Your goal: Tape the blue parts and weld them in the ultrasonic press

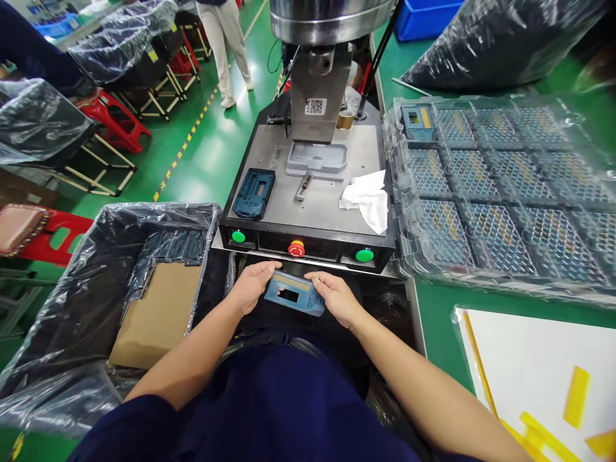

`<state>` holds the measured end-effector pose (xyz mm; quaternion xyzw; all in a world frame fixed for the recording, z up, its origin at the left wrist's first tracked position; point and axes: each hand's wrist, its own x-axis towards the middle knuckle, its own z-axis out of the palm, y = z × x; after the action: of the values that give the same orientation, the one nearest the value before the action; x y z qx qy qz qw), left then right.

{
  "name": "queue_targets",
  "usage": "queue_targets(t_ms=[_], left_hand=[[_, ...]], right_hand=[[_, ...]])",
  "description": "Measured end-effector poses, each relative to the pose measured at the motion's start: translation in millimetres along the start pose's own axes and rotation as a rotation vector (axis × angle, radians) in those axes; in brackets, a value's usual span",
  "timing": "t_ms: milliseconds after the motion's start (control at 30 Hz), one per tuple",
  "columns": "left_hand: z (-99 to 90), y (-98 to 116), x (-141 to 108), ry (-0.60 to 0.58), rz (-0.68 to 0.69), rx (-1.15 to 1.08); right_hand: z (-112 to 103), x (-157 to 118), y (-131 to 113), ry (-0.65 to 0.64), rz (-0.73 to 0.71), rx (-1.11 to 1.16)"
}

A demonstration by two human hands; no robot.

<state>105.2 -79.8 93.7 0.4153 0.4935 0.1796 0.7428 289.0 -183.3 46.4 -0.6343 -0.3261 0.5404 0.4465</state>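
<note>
Casing (305, 299), blue with a rectangular window and a tan strip along its far edge, sits between the two hands, in front of the body and just nearer than the press's front panel (325, 249). Left hand (251, 287) pinches the left end, thumb up at the far corner; right hand (335, 299) pinches the right end, thumb and forefinger near that end's far corner. Both grips closed on the part; fingers underneath hidden, so can't tell how far they reach. Casing lies slantwise, right end nearer the body, clear of the plate (332, 215). Step in hand reads as handling or checking this one piece, my judgement. Next move, wherever the piece goes, would call for keeping both ends pinched, levelling it and not rubbing the strip. Grey fixture (320, 156) under the press head (315, 96) holds no casing that I can see; a darker casing (254, 194) lies at the plate's left, white cloth (368, 200) at its right. Clear tray (400, 215) on the right has another blue casing (418, 123) in its far-left compartment. Neither hand touches the green buttons (238, 237) or red stop button (296, 248).
</note>
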Motion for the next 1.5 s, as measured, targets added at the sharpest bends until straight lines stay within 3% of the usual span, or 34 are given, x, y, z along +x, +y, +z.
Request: queue_targets(t_ms=[333, 767, 1033, 1133, 1233, 1367, 1500], left_hand=[[-0.3, 13.4, -16.0, -0.081, -0.097, -0.144], [3.1, 20.9, -34.6, -0.08, -0.033, -0.062], [12.0, 31.9, -55.3, -0.182, 0.018, -0.097], [10.0, 27.1, -50.8, -0.149, 0.071, -0.016], [4.0, 19.4, -40.0, -0.041, 0.05, -0.037], [-2.5, 15.0, -27.5, 0.043, -0.024, -0.185], [0.6, 18.8, -27.1, 0.007, -0.069, -0.246]], right_hand=[[-2.0, 1.7, -6.1, -0.059, 0.081, 0.182], [0.9, -0.8, -8.9, -0.125, 0.08, 0.309], [1.8, -2.2, -10.3, -0.218, 0.115, 0.451], [2.7, -3.0, -7.7, -0.187, 0.047, 0.317], [-3.6, -8.9, -14.3, -0.146, -0.188, -0.021], [-18.4, -31.0, -42.3, -0.147, -0.542, -0.535], [-24.6, -58.4, -71.6, -0.135, -0.645, -0.909]])
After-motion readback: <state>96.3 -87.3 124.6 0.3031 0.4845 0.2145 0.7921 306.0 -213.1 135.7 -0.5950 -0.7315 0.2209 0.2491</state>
